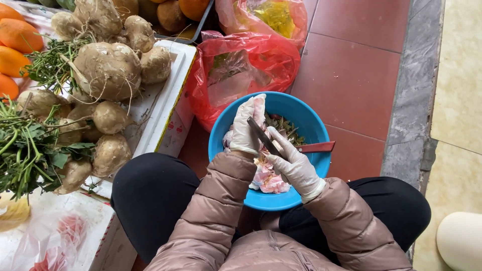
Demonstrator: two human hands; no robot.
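Observation:
A blue plastic bowl (311, 125) rests on my lap, holding pinkish-white pieces (268, 180) and some green-brown scraps (286, 128). Over the bowl, my left hand (246, 128), in a thin white glove, holds a pale piece. My right hand (296, 163), also gloved, grips a dark knife (263, 138) whose blade points up-left against that piece. A red handle (316, 147) lies across the bowl's right rim. Both of my sleeves are padded and beige-pink.
Left of me a white foam box (168, 95) carries large brown root tubers (108, 68) and green leafy stems (27, 145). Orange fruits (15, 47) sit at far left. Red plastic bags (241, 68) lie beyond the bowl on red floor tiles (351, 65).

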